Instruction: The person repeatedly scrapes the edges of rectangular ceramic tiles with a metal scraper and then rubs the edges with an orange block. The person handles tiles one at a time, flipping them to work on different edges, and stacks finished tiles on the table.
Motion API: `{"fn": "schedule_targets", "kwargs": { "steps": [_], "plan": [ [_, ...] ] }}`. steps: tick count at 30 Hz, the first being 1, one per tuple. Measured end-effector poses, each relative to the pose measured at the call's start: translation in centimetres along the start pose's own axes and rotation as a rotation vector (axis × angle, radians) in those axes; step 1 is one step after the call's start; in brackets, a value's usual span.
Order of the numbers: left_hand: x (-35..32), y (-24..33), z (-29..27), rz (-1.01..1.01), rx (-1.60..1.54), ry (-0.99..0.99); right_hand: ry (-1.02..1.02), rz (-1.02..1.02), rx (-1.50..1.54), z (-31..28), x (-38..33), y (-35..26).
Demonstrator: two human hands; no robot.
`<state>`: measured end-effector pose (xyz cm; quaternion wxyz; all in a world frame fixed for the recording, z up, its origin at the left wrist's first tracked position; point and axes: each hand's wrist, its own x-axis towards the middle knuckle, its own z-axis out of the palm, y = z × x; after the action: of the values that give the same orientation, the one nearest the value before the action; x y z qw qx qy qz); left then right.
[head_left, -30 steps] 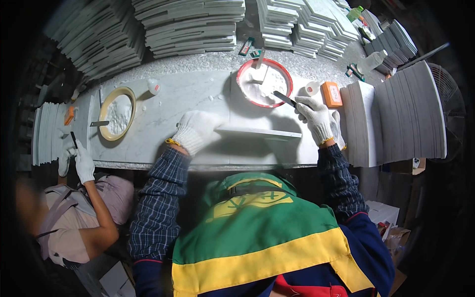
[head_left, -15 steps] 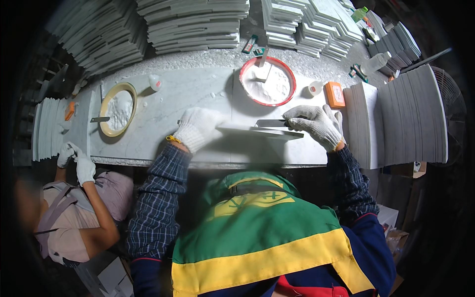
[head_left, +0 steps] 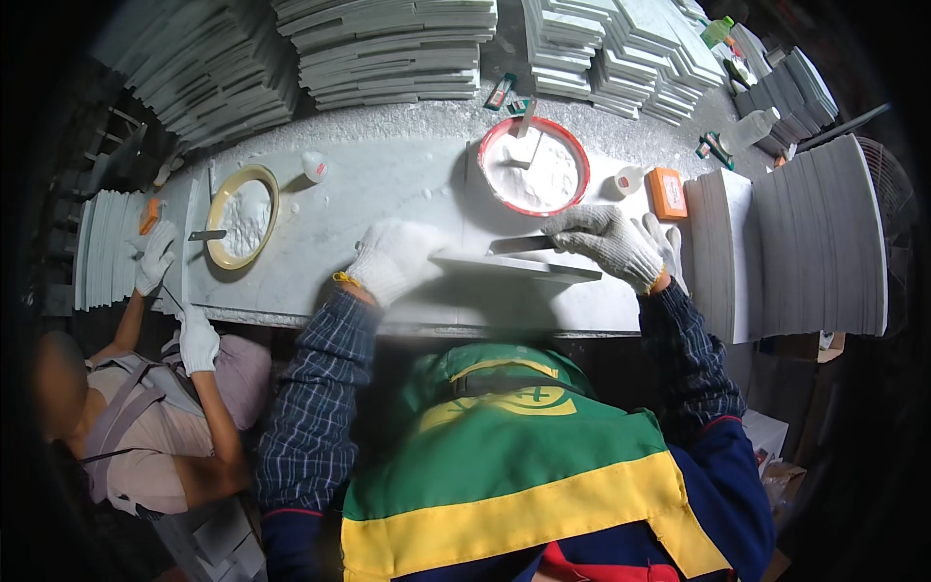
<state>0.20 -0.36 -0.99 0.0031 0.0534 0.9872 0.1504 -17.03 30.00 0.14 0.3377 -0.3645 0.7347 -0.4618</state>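
In white knit gloves, both my hands work over the marble bench. My left hand [head_left: 398, 262] is closed on the left end of a thin stone tile [head_left: 524, 268], held tilted above the bench with its edge toward me. My right hand [head_left: 603, 241] grips a flat-bladed scraper [head_left: 521, 244], its blade lying at the tile's upper side. Whether blade and tile touch, I cannot tell. Beyond my right hand stands a red-rimmed bowl [head_left: 586, 167] of white paste or powder, with another scraper standing in it.
A yellow bowl [head_left: 275, 199] of white material stands left, near a co-worker's gloved hand [head_left: 200, 341]. Tile stacks rise at the back [head_left: 388, 58] and right [head_left: 819, 238]. An orange box [head_left: 667, 193], a small white cup [head_left: 628, 180] and a clear bottle [head_left: 750, 130] stand at right.
My right hand and scraper have shifted slightly left along the tile. The co-worker's hands have moved apart, one up toward the left tile stack. The whole view has shifted a little.
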Motion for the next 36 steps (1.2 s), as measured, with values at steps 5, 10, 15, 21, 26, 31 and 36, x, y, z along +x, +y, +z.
{"fn": "schedule_targets", "kwargs": {
  "steps": [5, 10, 15, 21, 26, 31, 36],
  "plan": [
    [0.1, -0.3, 0.0, 0.019, 0.067, -0.038, 0.025, 0.046, -0.044, 0.0, 0.1, 0.0],
    [0.2, -0.4, 0.2, -0.003, 0.013, -0.041, 0.026, 0.069, 0.027, 0.0, -0.1, 0.0],
    [0.1, -0.4, 0.2, -0.01, 0.045, -0.055, 0.051, -0.002, -0.037, 0.0, -0.1, -0.1],
    [0.2, -0.3, 0.1, -0.012, 0.043, -0.058, 0.073, -0.008, 0.018, 0.1, -0.2, -0.1],
    [0.3, -0.3, 0.0, -0.016, -0.031, -0.061, 0.132, -0.221, -0.213, 0.2, -0.7, 0.4],
    [0.3, -0.2, 0.0, 0.015, 0.016, -0.048, 0.152, -0.177, -0.165, 0.3, -1.0, 0.8],
    [0.2, -0.2, 0.1, 0.012, 0.022, -0.06, 0.198, -0.084, -0.087, 0.1, -1.3, 0.1]
  ]
}}
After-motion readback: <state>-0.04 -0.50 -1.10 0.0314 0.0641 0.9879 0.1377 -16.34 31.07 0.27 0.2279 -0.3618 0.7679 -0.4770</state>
